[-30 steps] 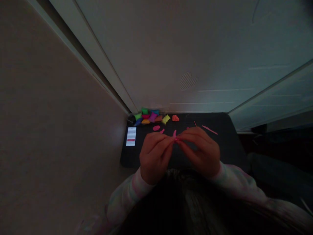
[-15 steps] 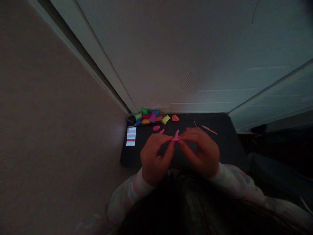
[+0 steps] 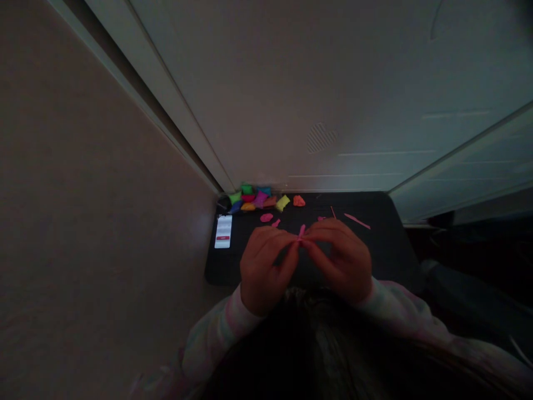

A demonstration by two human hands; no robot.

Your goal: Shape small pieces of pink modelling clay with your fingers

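Between my fingertips is a small piece of pink modelling clay point(image 3: 301, 231), with a narrow part sticking up. My left hand point(image 3: 266, 268) pinches it from the left, thumb and forefinger together. From the right, my right hand point(image 3: 343, 258) pinches the same piece, and the fingertips of both hands almost meet. Just beyond my hands, a flat pink clay lump point(image 3: 266, 218) and a smaller pink clay piece point(image 3: 276, 223) lie on the dark table point(image 3: 387, 250). Another pink bit point(image 3: 321, 219) shows partly behind my right hand.
Colourful clay packets point(image 3: 260, 199) are heaped at the back left, beside a yellow packet point(image 3: 282, 203) and an orange clay lump point(image 3: 298, 200). A lit phone point(image 3: 224, 231) lies at the left edge. Right of centre are a thin stick point(image 3: 332, 212) and a pink modelling knife point(image 3: 357, 221).
My fingertips have drawn closer together around the clay. Its upright part now looks shorter, and its wider base is mostly covered by my fingers.
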